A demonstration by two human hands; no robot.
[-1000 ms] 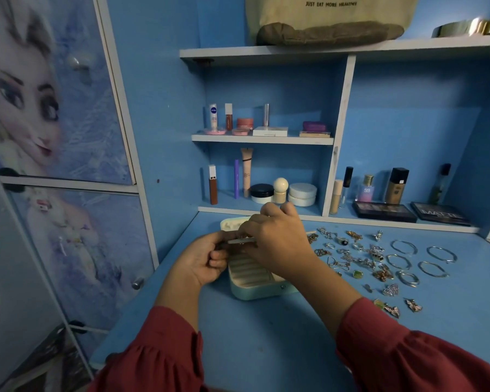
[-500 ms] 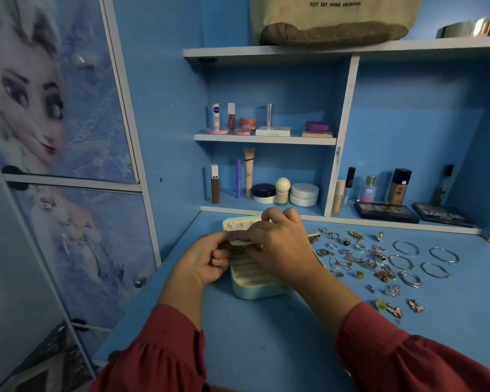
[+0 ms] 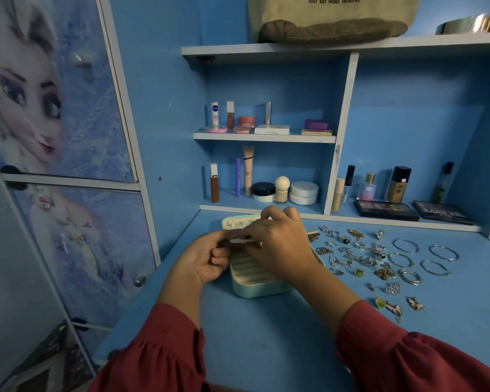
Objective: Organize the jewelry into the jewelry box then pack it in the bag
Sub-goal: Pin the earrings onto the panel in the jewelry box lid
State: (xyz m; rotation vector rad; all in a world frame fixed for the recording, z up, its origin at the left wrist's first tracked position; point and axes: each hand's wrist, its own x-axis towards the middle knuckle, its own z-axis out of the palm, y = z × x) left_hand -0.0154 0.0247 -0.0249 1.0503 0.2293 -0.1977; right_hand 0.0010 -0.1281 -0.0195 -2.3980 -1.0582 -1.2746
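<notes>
Left hand [image 3: 207,263] and right hand [image 3: 277,247] meet over the open jewelry box [image 3: 255,278], both with fingers curled, pinching between them a thin pale strip [image 3: 239,239] held level above the box; what the strip is cannot be told. The right hand covers most of the box's far half. Directly beneath the hands, the near half of the box shows ridged ring rolls, and its pale lid [image 3: 238,222] stands open just beyond the fingertips. The box rests on the blue desk [image 3: 266,335]. To the right of the right hand, near the box, loose jewelry [image 3: 359,256] lies spread on the desk: rings, earrings and small pendants, individual pieces too small to tell apart. Farther right, well apart from the hand, lie silver bangles [image 3: 420,257] in two loose columns. Red sleeves [image 3: 167,349] cover both forearms nearest the camera. Beyond the hands, shelf compartments hold cosmetics [image 3: 269,188] and two dark palettes [image 3: 385,210]. High above the hands, on the top shelf, sits the beige bag [image 3: 331,15] with printed lettering. Left of the left hand stands a cabinet door [image 3: 54,108] with a cartoon figure.
</notes>
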